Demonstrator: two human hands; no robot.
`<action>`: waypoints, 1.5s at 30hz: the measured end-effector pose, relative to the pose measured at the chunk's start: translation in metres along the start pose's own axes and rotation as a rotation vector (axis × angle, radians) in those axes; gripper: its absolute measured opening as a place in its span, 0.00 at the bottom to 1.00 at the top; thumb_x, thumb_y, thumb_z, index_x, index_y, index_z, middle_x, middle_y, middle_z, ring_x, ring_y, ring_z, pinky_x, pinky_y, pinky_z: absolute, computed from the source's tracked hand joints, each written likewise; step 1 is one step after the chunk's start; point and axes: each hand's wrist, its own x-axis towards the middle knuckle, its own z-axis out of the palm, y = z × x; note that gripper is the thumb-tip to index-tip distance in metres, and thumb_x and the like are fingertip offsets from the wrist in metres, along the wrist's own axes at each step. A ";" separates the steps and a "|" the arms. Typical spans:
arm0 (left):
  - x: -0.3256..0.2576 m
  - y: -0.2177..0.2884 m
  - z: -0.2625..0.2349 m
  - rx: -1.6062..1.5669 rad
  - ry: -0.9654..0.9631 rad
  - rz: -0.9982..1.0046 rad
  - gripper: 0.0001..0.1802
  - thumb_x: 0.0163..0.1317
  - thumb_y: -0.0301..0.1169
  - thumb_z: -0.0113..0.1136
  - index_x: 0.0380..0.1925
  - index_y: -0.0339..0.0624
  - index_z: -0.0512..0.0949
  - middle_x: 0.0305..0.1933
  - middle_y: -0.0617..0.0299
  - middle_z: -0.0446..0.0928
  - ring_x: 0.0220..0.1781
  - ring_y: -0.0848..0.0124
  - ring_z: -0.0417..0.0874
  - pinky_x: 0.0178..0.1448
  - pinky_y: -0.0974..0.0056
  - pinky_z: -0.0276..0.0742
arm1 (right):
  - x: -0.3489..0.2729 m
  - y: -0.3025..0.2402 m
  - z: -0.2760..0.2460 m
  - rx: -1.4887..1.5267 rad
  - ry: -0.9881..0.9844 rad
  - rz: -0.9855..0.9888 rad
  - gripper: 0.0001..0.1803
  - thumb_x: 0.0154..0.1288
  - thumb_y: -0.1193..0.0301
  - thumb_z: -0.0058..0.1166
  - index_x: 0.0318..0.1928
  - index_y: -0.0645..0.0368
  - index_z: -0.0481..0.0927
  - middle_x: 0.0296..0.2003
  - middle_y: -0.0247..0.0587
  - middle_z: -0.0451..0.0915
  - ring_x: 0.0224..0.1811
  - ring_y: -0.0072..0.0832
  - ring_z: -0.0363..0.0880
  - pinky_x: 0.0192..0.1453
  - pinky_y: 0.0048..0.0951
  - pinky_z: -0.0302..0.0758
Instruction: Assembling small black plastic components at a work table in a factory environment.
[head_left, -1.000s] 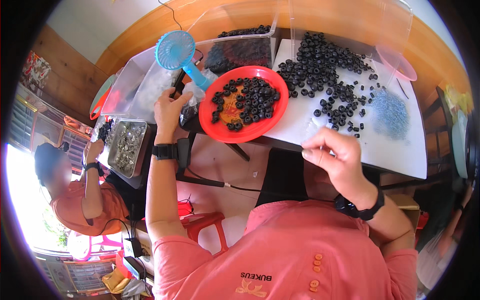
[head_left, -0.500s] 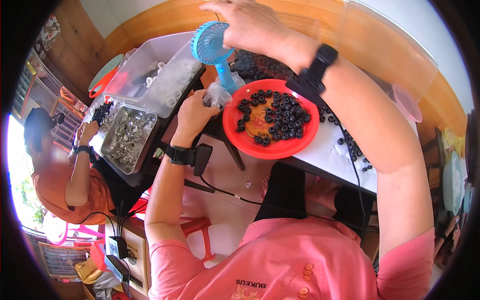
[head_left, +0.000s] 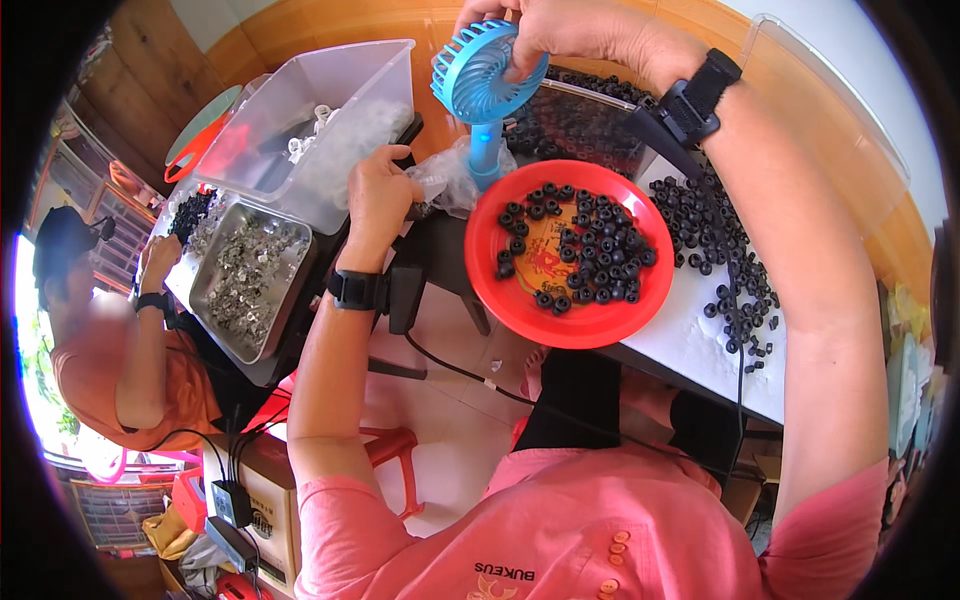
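Beside red plate (head_left: 600, 330), upright fan (head_left: 487, 82)

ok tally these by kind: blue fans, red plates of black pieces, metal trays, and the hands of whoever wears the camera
Blue fan: 1
Red plate: 1
Metal tray: 1
Wearer's hands: 2, left hand and right hand
Total: 5

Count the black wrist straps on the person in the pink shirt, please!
2. One strap is just behind the left hand; the other strap is behind the right hand, which touches the blue fan. None seems hidden.
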 end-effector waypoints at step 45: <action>0.061 -0.015 0.081 -0.463 -0.080 -0.064 0.11 0.51 0.18 0.67 0.37 0.30 0.83 0.33 0.61 0.83 0.31 0.74 0.81 0.38 0.68 0.77 | -0.016 -0.006 -0.001 0.121 -0.089 0.085 0.30 0.43 0.75 0.70 0.52 0.57 0.80 0.43 0.45 0.85 0.48 0.37 0.81 0.52 0.33 0.75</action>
